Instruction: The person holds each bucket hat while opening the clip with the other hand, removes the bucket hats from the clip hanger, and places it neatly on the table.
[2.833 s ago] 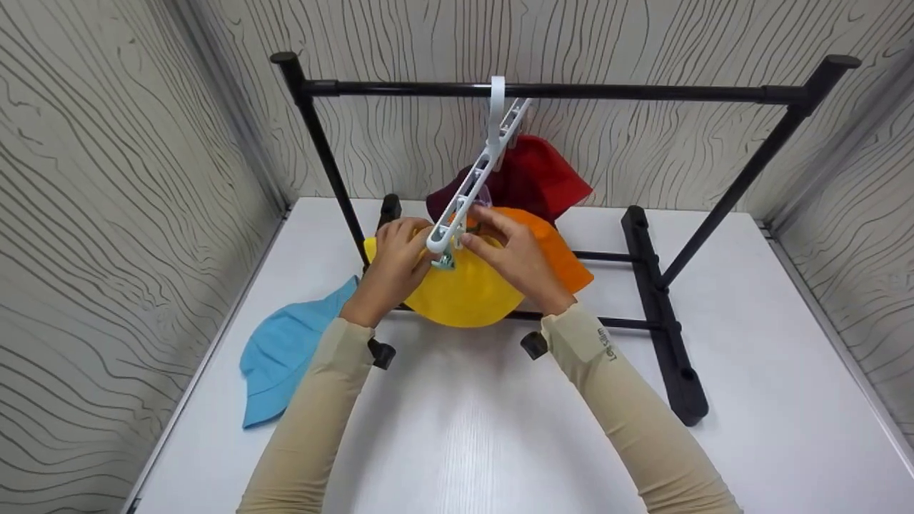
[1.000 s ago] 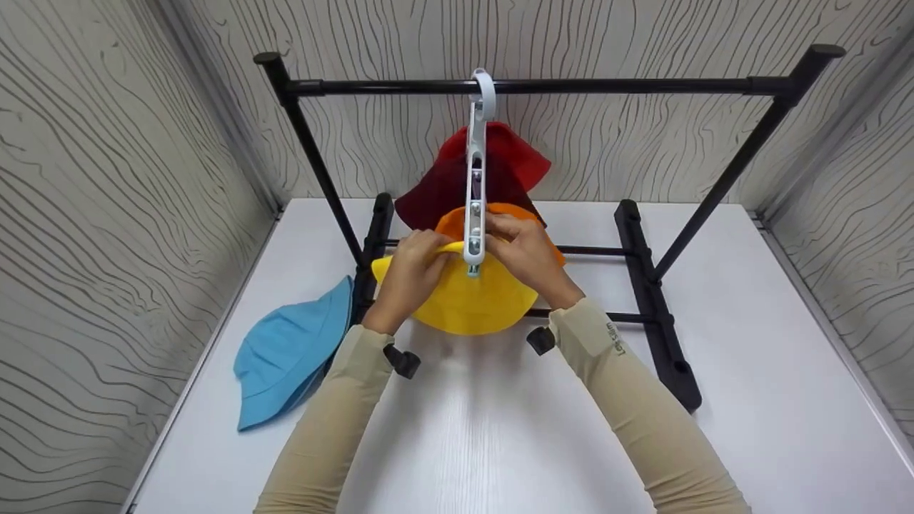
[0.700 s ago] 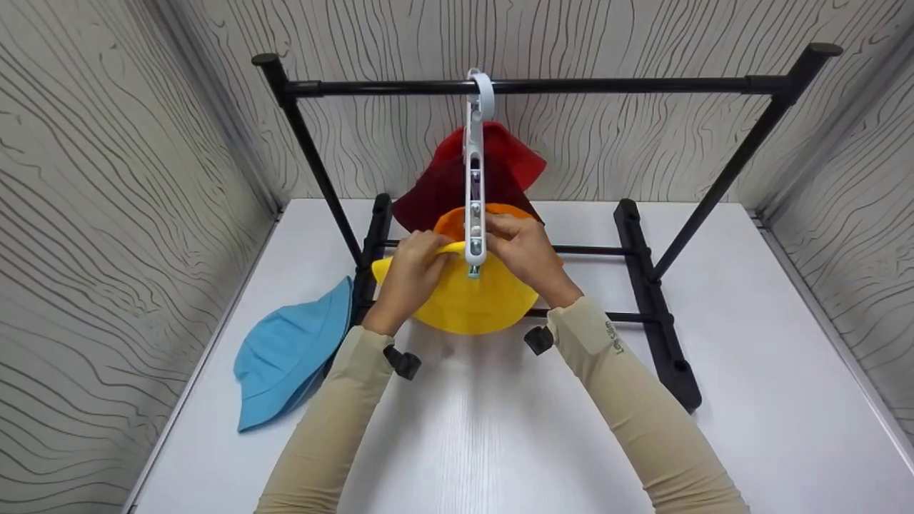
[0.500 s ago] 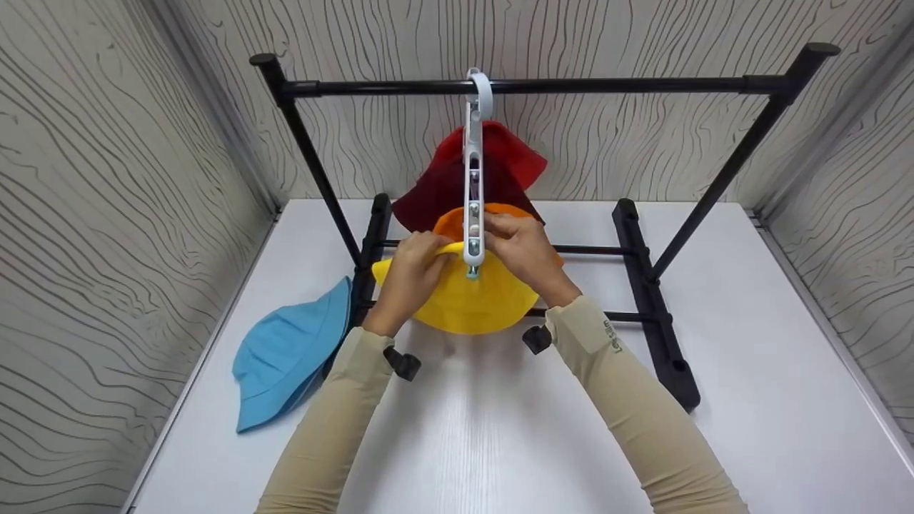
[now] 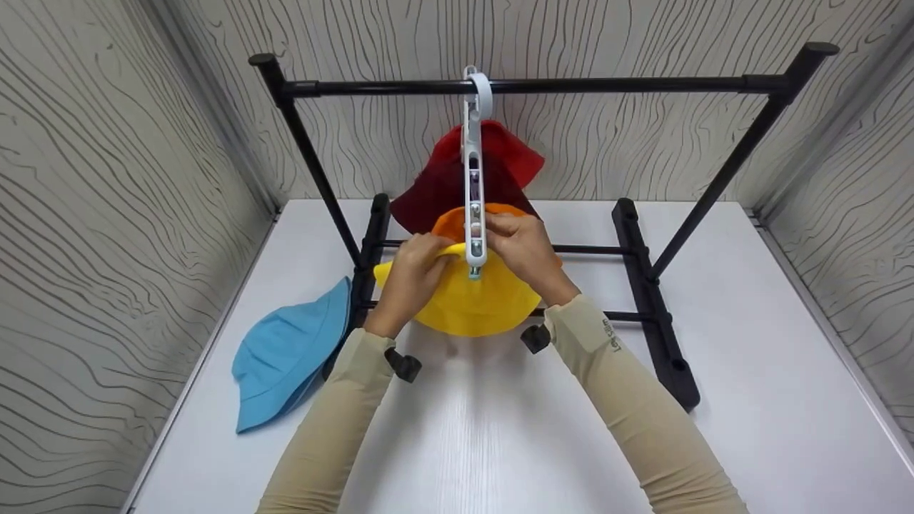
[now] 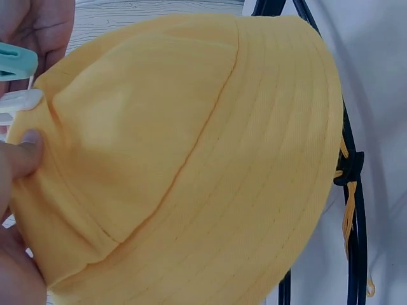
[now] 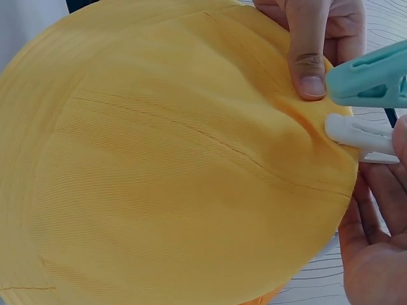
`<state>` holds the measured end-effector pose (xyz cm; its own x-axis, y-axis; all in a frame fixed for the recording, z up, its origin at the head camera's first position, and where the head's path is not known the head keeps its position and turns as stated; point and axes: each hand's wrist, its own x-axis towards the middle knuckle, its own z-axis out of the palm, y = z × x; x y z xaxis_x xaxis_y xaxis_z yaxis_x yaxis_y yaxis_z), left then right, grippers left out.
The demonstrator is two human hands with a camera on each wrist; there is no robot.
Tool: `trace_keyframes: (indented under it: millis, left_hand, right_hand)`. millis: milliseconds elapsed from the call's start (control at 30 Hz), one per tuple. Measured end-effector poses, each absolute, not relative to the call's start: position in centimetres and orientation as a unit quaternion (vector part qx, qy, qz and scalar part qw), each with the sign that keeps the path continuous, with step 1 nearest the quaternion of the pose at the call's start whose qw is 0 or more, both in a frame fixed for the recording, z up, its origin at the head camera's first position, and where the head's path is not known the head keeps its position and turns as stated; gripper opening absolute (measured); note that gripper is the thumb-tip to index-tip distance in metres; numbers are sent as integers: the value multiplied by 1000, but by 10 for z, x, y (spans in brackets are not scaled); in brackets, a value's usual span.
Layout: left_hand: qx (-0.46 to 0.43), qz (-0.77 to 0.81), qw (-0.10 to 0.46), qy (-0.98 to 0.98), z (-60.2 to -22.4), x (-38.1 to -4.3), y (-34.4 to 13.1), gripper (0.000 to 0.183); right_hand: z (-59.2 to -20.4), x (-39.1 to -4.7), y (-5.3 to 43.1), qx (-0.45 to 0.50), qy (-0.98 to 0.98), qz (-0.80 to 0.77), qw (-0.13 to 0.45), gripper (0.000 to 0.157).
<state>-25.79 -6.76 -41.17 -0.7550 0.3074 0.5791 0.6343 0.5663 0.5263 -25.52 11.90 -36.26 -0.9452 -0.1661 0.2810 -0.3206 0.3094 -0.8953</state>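
A yellow bucket hat [image 5: 475,303] hangs at the near end of a white clip hanger [image 5: 473,193]. My left hand [image 5: 414,275] pinches its crown between thumb and fingers; in the left wrist view the thumb [image 6: 28,149] presses on the cloth. My right hand [image 5: 525,246] holds the tail of a white clothespin [image 7: 359,133], whose tip sits on the crown's edge in the right wrist view. A teal clothespin [image 7: 372,79] stands beside it, close to the left thumb. An orange hat [image 5: 450,225] is right behind, partly hidden by both hands.
A maroon hat [image 5: 428,196] and a red hat [image 5: 525,157] hang farther back. The hanger hooks over the bar of a black rack [image 5: 621,86]. On the white table [image 5: 457,428], a blue bucket hat [image 5: 285,350] lies at the left by the rack's foot.
Since the earliest frame the hanger has swung from slanting to pointing straight toward me, and my left hand has shifted slightly right onto the yellow hat's crown. Over the last second, hardly anything moved.
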Motion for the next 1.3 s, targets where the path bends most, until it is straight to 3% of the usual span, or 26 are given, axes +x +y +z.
trace_keyframes:
  millis: [633,1000,1300]
  left_hand:
    - [-285,-387,211,-851,-419,-257,-67,18]
    - [-288,-391,206,-850,-422,-257,-68,19]
    - [-278,-385,195,-858,-425,-255,-69,18]
  right_hand:
    - [-363,-254,118,148,-792,587,76,28]
    - [-337,-233,110,134,-804,572,90,27]
    - [-364,-255,117,125,-800,582,77,30]
